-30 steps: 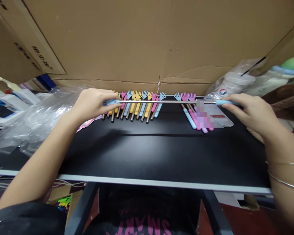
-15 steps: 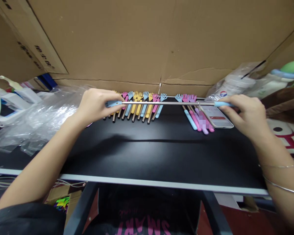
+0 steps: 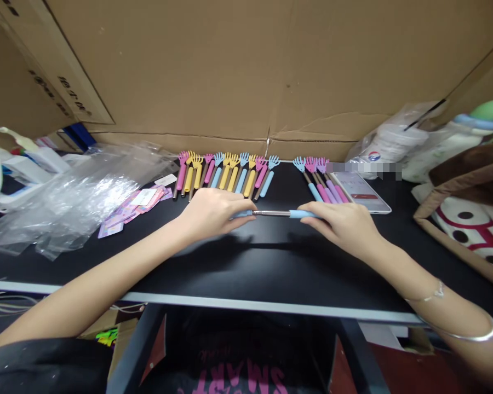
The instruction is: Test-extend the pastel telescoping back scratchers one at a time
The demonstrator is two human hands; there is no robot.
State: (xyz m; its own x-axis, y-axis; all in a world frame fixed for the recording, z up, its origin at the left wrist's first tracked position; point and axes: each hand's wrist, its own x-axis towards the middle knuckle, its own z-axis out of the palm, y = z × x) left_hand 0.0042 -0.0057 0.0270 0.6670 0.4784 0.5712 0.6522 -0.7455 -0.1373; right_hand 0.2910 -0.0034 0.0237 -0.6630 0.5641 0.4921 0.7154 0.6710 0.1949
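Observation:
A telescopic back scratcher (image 3: 276,213) with a blue handle and a metal rod hangs just above the black table (image 3: 246,262), pushed short. My left hand (image 3: 213,212) is closed round its head end. My right hand (image 3: 340,224) pinches the blue handle end. Behind them, a row of collapsed scratchers (image 3: 225,174) in pink, yellow and blue lies against the cardboard wall. A smaller group of scratchers (image 3: 319,180) lies to the right of that row.
A phone (image 3: 360,192) lies flat beside the smaller group. Crumpled clear plastic bags (image 3: 66,200) and small pink cards (image 3: 135,203) cover the left of the table. A bagged white item (image 3: 388,142) and a brown bag (image 3: 468,208) sit at the right. Cardboard (image 3: 246,71) walls the back.
The scratcher was stretched long between my hands near the back row. My hands have come together toward me, and the rod has collapsed to a short length.

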